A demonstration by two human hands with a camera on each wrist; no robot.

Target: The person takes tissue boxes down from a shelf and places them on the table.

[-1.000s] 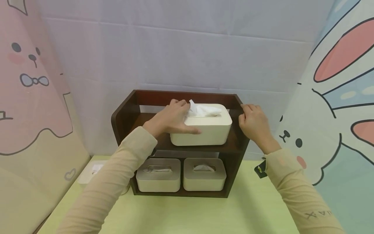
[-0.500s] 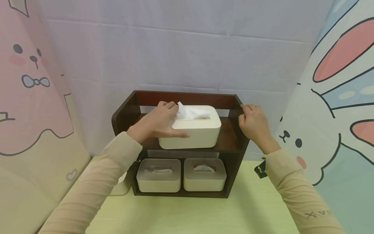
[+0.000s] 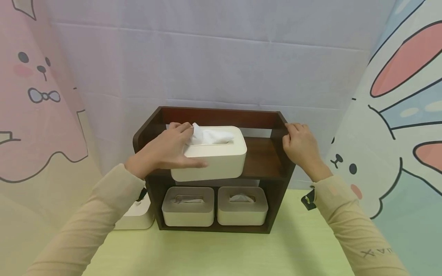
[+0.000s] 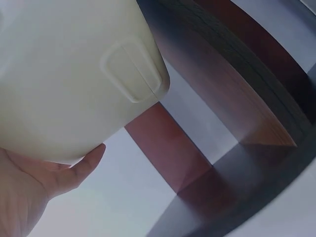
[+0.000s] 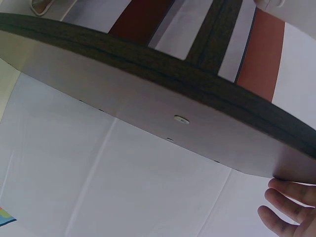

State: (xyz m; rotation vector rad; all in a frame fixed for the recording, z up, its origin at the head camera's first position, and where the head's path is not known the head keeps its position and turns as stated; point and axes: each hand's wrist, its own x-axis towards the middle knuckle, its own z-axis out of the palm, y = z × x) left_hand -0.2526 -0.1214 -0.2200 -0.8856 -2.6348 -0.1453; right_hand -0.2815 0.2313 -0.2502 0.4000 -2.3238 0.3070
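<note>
In the head view my left hand [image 3: 167, 147] grips a cream tissue box [image 3: 214, 166], thumb along its front and fingers over its top left. White tissue pokes from the slot. This box overlaps the left and middle of the upper level of a dark brown two-level shelf [image 3: 264, 153], its base at the level's front edge. The left wrist view shows the box's pale underside corner [image 4: 64, 74] close up, fingertips beneath. My right hand [image 3: 302, 147] holds the shelf's right side panel near its top; in the right wrist view its fingertips touch the panel's outer face [image 5: 148, 98].
Two cream tissue boxes with grey-brown lids, a left one [image 3: 188, 216] and a right one [image 3: 241, 214], stand on the lower level. Left of the shelf, a white box [image 3: 136, 216] sits partly behind my sleeve. A small black object [image 3: 308, 200] lies on the pale green table [image 3: 214, 253] at right.
My left hand has carried the tissue box leftward, slightly down and toward me, along the upper level. The right hand stays on the side panel.
</note>
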